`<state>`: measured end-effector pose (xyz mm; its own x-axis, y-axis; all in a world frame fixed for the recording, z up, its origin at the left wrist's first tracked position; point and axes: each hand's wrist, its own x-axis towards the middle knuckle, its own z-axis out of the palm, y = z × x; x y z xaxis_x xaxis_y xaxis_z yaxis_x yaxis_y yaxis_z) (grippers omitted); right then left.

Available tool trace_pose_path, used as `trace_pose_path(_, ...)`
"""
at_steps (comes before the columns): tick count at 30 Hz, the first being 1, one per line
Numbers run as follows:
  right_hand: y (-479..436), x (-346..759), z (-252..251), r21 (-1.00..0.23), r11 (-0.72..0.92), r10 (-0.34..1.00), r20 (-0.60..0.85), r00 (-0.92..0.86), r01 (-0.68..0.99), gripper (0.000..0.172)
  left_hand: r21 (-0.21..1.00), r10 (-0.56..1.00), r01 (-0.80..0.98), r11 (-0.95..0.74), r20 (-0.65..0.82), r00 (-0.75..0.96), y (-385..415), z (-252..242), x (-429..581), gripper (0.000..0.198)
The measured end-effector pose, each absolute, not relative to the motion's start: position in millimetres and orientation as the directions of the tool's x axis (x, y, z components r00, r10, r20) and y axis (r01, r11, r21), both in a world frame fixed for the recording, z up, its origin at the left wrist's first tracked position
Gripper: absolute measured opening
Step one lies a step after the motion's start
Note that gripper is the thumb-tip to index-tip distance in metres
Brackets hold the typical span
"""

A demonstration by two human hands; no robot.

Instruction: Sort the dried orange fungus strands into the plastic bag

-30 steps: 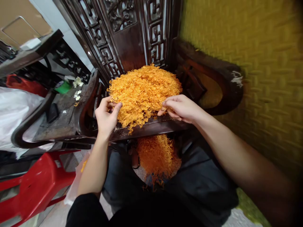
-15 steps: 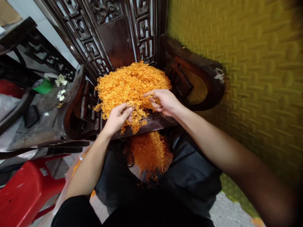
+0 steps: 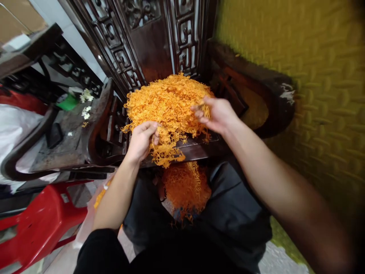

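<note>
A mound of tangled orange strands [image 3: 168,101] lies just beyond your fingers: your left hand [image 3: 142,140] pinches its near edge, your right hand [image 3: 219,115] grips a small orange tuft [image 3: 206,111]. Below them, a carved dark wooden chair [image 3: 199,151].

The orange strands [image 3: 168,101] before me look rough and wiry; the carved chair [image 3: 152,53] is smooth, glossy wood; the red seat [image 3: 41,217] is shiny plastic; my trousers [image 3: 238,213] look like matt cloth.
</note>
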<state>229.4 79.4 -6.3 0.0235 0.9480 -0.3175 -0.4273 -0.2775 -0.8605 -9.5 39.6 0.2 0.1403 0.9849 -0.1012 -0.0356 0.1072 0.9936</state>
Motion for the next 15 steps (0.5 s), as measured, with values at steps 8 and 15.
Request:
trace_pose_path(8, 52, 220, -7, -0.887, -0.295, 0.952, -0.243, -0.184, -0.356, 0.018, 0.926, 0.990, -0.373, -0.052, -0.001, -0.143, 56, -1, -19, 0.028)
trace_pose_path(15, 42, 201, -19, -0.978, -0.200, 0.958, -0.206, -0.200, 0.051, 0.073, 0.905, 0.995, -0.417, -0.081, 0.046, -0.093, 48, -3, -16, 0.021)
